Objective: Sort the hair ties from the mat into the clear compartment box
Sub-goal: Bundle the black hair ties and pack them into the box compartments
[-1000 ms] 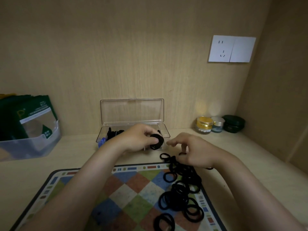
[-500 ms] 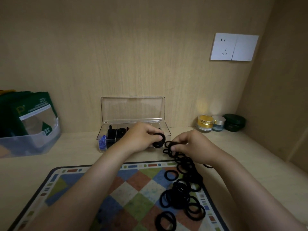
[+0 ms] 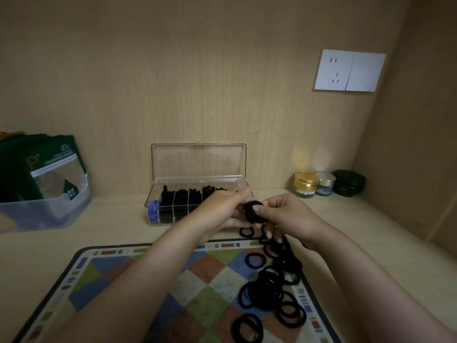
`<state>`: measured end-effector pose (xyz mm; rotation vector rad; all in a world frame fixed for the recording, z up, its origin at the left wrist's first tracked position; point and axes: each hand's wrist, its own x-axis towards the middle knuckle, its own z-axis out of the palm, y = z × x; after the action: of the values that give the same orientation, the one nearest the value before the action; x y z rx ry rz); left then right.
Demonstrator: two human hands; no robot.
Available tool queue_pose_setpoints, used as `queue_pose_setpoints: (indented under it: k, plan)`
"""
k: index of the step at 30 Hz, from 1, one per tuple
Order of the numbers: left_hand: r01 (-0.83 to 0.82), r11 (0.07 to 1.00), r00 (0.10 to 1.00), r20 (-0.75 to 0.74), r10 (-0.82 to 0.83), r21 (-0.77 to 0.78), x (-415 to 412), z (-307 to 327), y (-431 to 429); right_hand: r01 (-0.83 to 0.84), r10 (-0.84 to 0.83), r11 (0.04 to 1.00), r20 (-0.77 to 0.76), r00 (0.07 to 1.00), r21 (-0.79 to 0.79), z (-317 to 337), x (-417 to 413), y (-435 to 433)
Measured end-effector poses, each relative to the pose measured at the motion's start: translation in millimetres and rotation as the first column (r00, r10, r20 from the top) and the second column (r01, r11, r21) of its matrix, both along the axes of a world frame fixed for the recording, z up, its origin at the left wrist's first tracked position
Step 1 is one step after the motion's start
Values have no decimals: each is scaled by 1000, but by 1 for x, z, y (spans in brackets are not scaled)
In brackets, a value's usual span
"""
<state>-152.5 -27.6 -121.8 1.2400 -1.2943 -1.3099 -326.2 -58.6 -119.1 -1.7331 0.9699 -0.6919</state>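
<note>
- Checked mat (image 3: 123, 280): lies flat on the pale worktop (image 3: 111, 226), nearest the viewer; dark border, coloured diamonds.
- Loose hair ties (image 3: 269, 290): black rings, heaped and overlapping along the mat's right side, from the near edge up to the far right corner.
- Stray hair tie (image 3: 243, 232): rests on bare worktop just past the mat's far edge, below the hands.
- Left hand (image 3: 220, 211): held above the mat's far edge, fingers curled round the left side of a thick bundle of black hair ties (image 3: 251, 215).
- Right hand (image 3: 286, 216): meets the left at the same bundle, thumb pressed on its front face, fingers curled beneath. Grips it jointly with the left.
- Bundle: held in the air in front of the box's right end; cannot tell whether over a compartment.
- Clear compartment box (image 3: 173, 220): stands just behind the hands, between mat and back wall; right end hidden by the hands.
- Lid (image 3: 197, 162): open, standing upright.
- Stored black ties (image 3: 183, 194): fill several compartments.
- Blue ties (image 3: 153, 209): sit in the leftmost compartment.
- Clear bin (image 3: 49, 211): far left on the worktop; holds green packets (image 3: 49, 164) standing on edge.
- Gold-lidded jar (image 3: 305, 184), small silver-lidded jar (image 3: 325, 185), dark green container (image 3: 348, 181): lined up side by side in the far right corner.
- White wall socket (image 3: 350, 70): mounted high on the back panel, right of centre.
</note>
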Motion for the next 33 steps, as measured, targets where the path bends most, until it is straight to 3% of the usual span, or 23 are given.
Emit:
queue_pose_setpoints:
  k: [3, 7, 9, 12, 15, 17, 21, 25, 27, 30, 33]
  plan:
    - [71, 997, 996, 65, -68, -40, 3, -1, 2, 46, -46, 999, -47, 998, -5, 0, 1, 0]
    - [115, 993, 989, 96, -113, -17, 10, -3, 1, 26, -20, 989, -45, 999, 144, 2, -4, -3]
    - [109, 994, 988, 108, -108, -4, 13, -2, 0, 48, -41, 988, -52, 998, 146, 1, -8, -7]
    - [74, 997, 988, 136, -73, -1, 14, -2, 0, 88, -81, 995, -116, 990, 51, 4, -12, -10]
    - [13, 1000, 987, 158, -9, -25, 16, -1, -1, 74, -130, 975, -263, 956, -211, 4, -22, -15]
    - [-20, 999, 982, 187, 28, -44, 17, 0, -3, -24, -126, 939, -407, 905, -344, 5, -30, -17]
    - [-35, 997, 973, 225, 49, -66, 18, 0, -3, -231, 60, 946, -578, 814, -228, 10, -37, -12]
    - [-30, 997, 961, 273, 50, -76, 17, -1, -3, -319, 167, 944, -713, 681, -84, 12, -37, -7]
    - [-27, 997, 958, 282, 46, -72, 16, -1, -3, -310, 94, 938, -746, 660, -157, 8, -34, -9]
    - [-21, 997, 953, 300, 41, -72, 14, -2, -2, -280, -17, 913, -714, 700, -297, 0, -27, -13]
    - [-26, 997, 952, 301, 48, -76, 13, -3, -3, -242, -55, 910, -676, 735, -337, -5, -24, -16]
